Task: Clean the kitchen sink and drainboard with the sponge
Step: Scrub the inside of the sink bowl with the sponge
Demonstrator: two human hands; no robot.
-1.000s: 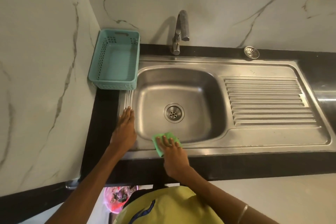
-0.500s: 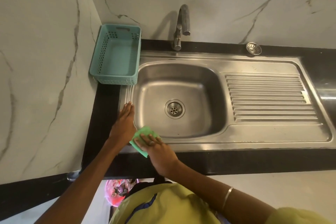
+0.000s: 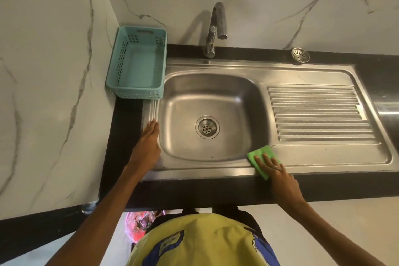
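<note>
The steel sink (image 3: 185, 90) has its basin on the left with a round drain (image 3: 207, 127) and a ribbed drainboard (image 3: 319, 112) on the right. A green sponge (image 3: 262, 153) lies flat on the sink's front rim, at the basin's front right corner. My right hand (image 3: 278, 173) presses down on the sponge with straight, spread fingers. My left hand (image 3: 148, 147) rests flat on the sink's left rim, fingers straight and pointing toward the wall.
A teal plastic basket (image 3: 121, 67) stands in the back left corner against the marble wall. The tap (image 3: 214, 30) rises behind the basin. A loose metal strainer (image 3: 300, 55) lies on the black counter (image 3: 216, 188) at the back right.
My right hand has slid the sponge along the front rim, first left to the basin's front left corner, then right to the front right corner. The left hand has stayed put.
</note>
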